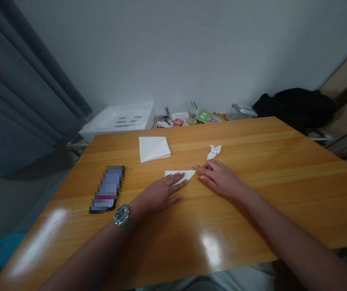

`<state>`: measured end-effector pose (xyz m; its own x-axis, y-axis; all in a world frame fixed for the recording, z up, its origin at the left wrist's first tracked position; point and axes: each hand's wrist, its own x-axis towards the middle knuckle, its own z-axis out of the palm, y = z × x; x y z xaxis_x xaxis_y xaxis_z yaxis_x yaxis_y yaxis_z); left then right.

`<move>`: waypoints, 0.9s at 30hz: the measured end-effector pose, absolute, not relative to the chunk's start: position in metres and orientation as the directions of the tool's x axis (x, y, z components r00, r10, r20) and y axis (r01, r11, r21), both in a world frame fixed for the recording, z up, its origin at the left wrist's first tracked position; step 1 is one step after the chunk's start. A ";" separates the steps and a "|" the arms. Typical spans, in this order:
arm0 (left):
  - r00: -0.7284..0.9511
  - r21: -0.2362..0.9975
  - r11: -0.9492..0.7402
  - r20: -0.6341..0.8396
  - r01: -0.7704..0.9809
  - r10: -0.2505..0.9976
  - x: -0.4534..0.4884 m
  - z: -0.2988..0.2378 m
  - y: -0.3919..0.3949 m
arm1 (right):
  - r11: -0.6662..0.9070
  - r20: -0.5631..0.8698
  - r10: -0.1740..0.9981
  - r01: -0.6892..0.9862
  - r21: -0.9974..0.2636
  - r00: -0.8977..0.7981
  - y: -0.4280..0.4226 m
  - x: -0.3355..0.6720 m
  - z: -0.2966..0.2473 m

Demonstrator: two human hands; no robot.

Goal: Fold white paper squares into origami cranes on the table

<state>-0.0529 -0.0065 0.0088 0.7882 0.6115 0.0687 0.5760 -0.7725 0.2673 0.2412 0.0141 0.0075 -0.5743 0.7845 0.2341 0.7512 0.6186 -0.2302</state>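
Folded paper triangle (176,175) lies on the desk (282,202) under the flat, open left grip (158,196), open right grip (218,178) just beside its tip; uneven pressure could slide it.

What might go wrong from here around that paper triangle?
The triangle lies on a glossy table, so it may slide under the left hand and spoil a crease. The right hand sits just below the paper crane and might knock or crush it. The watch on the left wrist is near the phone, which could get bumped.
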 end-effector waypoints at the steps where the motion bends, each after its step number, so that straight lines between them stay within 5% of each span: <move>1: 0.782 0.256 -0.769 0.072 0.585 0.619 -0.051 0.008 -0.007 | 0.639 0.254 0.767 0.735 -0.227 -0.589 0.013 0.239 0.008; 6: 0.747 0.218 -0.741 0.068 0.636 0.661 -0.045 0.009 -0.010 | 0.740 0.178 0.672 0.644 -0.195 -0.719 0.008 0.233 0.001; 16: 0.780 0.295 -0.756 0.054 0.584 0.623 -0.053 0.015 -0.005 | 0.673 0.100 0.732 0.693 -0.258 -0.674 0.008 0.237 -0.005; 27: 0.754 0.214 -0.740 0.027 0.637 0.657 -0.049 0.017 -0.008 | 0.545 0.138 0.838 0.799 -0.252 -0.528 0.014 0.240 -0.008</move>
